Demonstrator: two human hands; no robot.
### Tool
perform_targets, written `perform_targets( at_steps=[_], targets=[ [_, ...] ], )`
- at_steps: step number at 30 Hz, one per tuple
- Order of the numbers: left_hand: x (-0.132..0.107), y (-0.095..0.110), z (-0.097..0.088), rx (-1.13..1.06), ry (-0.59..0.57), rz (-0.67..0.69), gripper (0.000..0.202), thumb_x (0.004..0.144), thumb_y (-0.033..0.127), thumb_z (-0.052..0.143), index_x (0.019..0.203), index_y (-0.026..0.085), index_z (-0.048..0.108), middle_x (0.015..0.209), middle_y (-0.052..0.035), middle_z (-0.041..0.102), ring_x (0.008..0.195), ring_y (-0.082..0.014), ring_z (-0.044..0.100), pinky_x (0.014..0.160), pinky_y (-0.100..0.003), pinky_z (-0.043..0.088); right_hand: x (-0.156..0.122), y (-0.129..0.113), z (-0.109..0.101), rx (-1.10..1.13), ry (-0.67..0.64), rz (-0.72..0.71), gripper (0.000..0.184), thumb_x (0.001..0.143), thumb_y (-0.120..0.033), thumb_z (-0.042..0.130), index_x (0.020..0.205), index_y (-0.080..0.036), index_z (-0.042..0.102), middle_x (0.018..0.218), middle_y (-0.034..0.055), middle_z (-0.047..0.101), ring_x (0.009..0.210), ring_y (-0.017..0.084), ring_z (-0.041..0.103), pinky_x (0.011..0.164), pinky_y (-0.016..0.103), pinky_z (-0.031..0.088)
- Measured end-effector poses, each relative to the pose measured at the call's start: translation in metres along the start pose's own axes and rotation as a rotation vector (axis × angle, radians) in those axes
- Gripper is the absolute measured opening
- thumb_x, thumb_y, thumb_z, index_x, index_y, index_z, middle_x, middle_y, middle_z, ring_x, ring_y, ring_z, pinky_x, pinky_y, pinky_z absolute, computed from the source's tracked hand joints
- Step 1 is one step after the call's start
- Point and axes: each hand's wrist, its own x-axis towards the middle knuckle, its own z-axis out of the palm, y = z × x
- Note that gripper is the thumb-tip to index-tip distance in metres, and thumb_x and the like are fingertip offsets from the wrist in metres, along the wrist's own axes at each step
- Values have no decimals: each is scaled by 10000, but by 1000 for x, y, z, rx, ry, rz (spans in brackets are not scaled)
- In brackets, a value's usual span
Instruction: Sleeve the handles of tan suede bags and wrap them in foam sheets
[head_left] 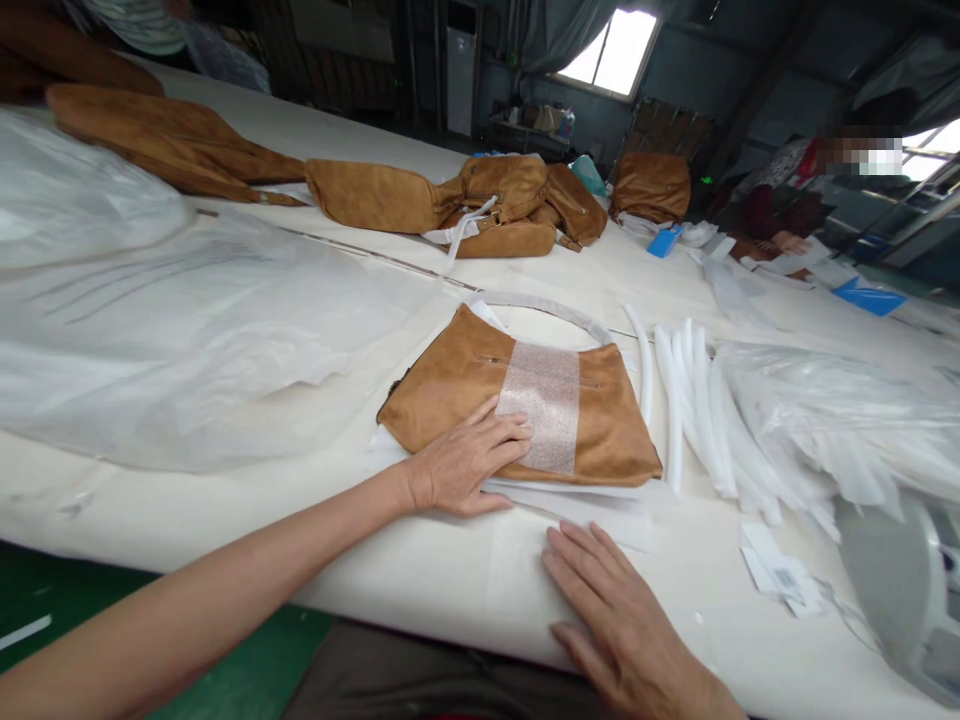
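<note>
Head view: one tan, leather-look handbag (pixel 480 375), four-cornered and flared toward the near side, lying flat at the centre of a long white-covered worktable (pixel 450 565), close to its near edge. Across its front, a glittery pale-pink band (pixel 544 405); across its upper part, a thin zip line. On its far side, one arched handle in pale wrapping (pixel 551 303). Beneath it, thin white sheets (pixel 600 515), showing along the near side.

Left hand (pixel 465 460): laid flat over the near part of the handbag, fingertips on the band, thumb apart, clamped on nothing that I can see. Right hand (pixel 615 600): palm down, thumb and fingers apart, just nearer than the sheets; whether it touches the table I cannot tell.

Right of the handbag: several white foam-like rods (pixel 697 415), a heap of clear plastic bags (pixel 817 420), white tags (pixel 784 575) and, near right, a rounded grey object (pixel 885 570) I cannot identify. Left: a broad spread of translucent plastic film (pixel 225 330). Far side: a row of tan bags (pixel 375 195), one further tan bag (pixel 651 185) to their right, and a blue piece (pixel 664 241) beside it. Far right: another person (pixel 780 195), at the table.
</note>
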Motion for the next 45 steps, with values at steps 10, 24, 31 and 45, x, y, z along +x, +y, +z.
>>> perform_targets(
  at_steps=[10, 24, 31, 45],
  targets=[
    [2, 2, -4, 65, -75, 14, 585, 843, 329, 616, 1347, 100, 423, 1365, -216, 523, 1390, -353, 374, 1185, -615, 127, -4, 10, 31, -80, 119, -50, 507, 915, -79, 472, 1421, -116, 459, 1402, 162, 559, 1366, 278, 455, 1107, 544, 417],
    [-10, -3, 5, 87, -53, 84, 652, 882, 274, 595, 1451, 107, 325, 1427, -236, 482, 1440, -368, 292, 1169, -656, 119, 37, -47, 50, 135, 333, -50, 320, 907, -81, 471, 1194, -147, 597, 1139, 116, 724, 1114, 211, 660, 1040, 369, 519],
    [-9, -5, 2, 48, -119, 72, 633, 913, 322, 584, 1452, 112, 329, 1453, -223, 461, 1447, -364, 275, 1178, -639, 116, 10, -36, 38, 30, 83, -30, 666, 808, -123, 532, 1456, -60, 391, 1487, 155, 458, 1426, 298, 357, 1144, 528, 361],
    [-1, 3, -26, -11, -460, 24, 967, 657, 91, 576, 1523, 72, 147, 1599, -204, 208, 1502, -333, 49, 1196, -608, 50, 42, -36, 59, 129, 121, 32, 569, 798, -12, 467, 1338, -178, 534, 1431, 120, 542, 1404, 248, 401, 1151, 532, 344]
  ],
)
